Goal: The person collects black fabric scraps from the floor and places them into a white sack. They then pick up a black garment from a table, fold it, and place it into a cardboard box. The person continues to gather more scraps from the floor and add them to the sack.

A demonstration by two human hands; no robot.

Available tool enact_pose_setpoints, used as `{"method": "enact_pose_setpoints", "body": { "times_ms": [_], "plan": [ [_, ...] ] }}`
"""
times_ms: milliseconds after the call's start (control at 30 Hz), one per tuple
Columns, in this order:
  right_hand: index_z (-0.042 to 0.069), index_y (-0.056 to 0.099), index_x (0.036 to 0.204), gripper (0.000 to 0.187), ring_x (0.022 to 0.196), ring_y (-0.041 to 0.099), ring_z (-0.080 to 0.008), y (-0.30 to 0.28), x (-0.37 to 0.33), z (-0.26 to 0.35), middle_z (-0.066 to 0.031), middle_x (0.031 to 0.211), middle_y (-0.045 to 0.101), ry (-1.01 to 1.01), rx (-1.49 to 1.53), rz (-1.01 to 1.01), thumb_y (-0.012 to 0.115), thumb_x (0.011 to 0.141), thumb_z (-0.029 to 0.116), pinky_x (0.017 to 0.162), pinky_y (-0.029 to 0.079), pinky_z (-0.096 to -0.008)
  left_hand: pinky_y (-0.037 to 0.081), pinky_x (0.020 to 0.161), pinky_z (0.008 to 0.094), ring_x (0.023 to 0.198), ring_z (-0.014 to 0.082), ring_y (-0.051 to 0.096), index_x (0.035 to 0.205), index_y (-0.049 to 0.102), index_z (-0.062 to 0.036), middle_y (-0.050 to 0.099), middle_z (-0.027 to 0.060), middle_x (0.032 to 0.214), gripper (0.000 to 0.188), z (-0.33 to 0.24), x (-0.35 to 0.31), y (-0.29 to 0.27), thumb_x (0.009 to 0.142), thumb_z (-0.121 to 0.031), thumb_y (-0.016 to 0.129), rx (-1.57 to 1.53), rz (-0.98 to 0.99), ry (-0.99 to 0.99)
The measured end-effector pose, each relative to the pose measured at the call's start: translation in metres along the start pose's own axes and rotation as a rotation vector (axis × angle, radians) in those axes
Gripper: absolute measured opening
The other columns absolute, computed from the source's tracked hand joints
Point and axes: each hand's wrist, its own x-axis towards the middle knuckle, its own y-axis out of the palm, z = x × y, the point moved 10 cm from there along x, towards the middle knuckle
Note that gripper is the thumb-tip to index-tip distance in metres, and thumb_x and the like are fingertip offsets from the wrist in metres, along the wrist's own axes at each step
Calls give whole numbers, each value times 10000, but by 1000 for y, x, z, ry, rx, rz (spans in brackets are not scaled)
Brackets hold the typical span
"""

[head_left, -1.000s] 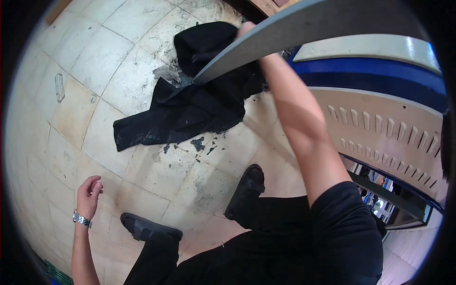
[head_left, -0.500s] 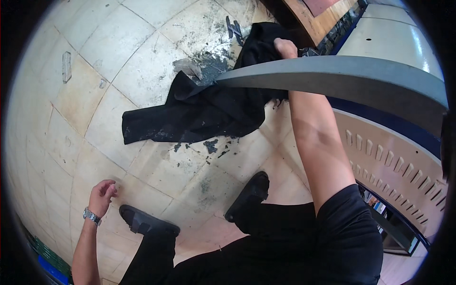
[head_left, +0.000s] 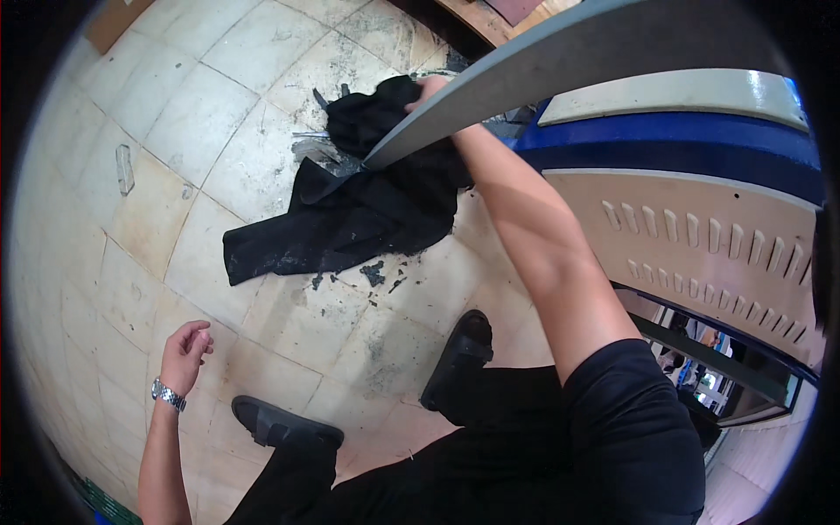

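Note:
A black cloth garment [head_left: 350, 219] lies crumpled on the tiled floor, dusted with pale specks. Its far end bunches up under my right hand [head_left: 427, 90], which is closed on the fabric; the fingers are partly hidden. A long grey curved bar [head_left: 560, 74] crosses in front of that hand and narrows to a tip over the cloth. My left hand [head_left: 185, 359], with a metal watch [head_left: 168, 395] at its wrist, hangs above the floor at the left. Its fingers curl toward the thumb; whether anything small is pinched there I cannot make out.
Dark flakes [head_left: 374, 274] and grey dust lie around the cloth. At right stands a machine cabinet with a blue band [head_left: 665, 166] and a vented beige panel [head_left: 691, 232]. A clear strip [head_left: 124, 170] lies at left, a cardboard box [head_left: 112, 22] at upper left. My sandals [head_left: 284, 422] are below.
My right hand has moved left with the bunched far end of the garment, drawing it closer to the middle. The view has shifted too. My left hand keeps its curled pose.

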Motion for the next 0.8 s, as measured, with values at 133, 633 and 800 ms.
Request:
{"method": "enact_pose_setpoints", "body": {
  "times_ms": [133,633,800],
  "plan": [
    [3,625,1249,529,1127,631,-404,-55,17,-27,-270,1168,667,-5,-88,-108,737,761,176,1010,484,-469,508,625,263,791,101,661,1215,637,-57,694,24,906,282,25,-23,-4,1016,-250,586,-58,-53,-46],
    [-85,542,1201,484,1156,606,-453,37,138,-118,-362,1156,630,167,-224,168,606,874,266,1001,496,-484,524,646,277,814,127,680,1225,635,-51,712,51,945,311,96,-56,35,1000,-264,611,-178,-1,-309],
    [-84,585,1142,446,1108,630,-466,37,93,-103,-350,1138,643,117,-272,210,637,847,247,993,504,-500,528,669,279,847,125,685,1220,644,-57,718,57,962,309,80,-28,39,1003,-275,613,-204,53,-237]
  ]
}}
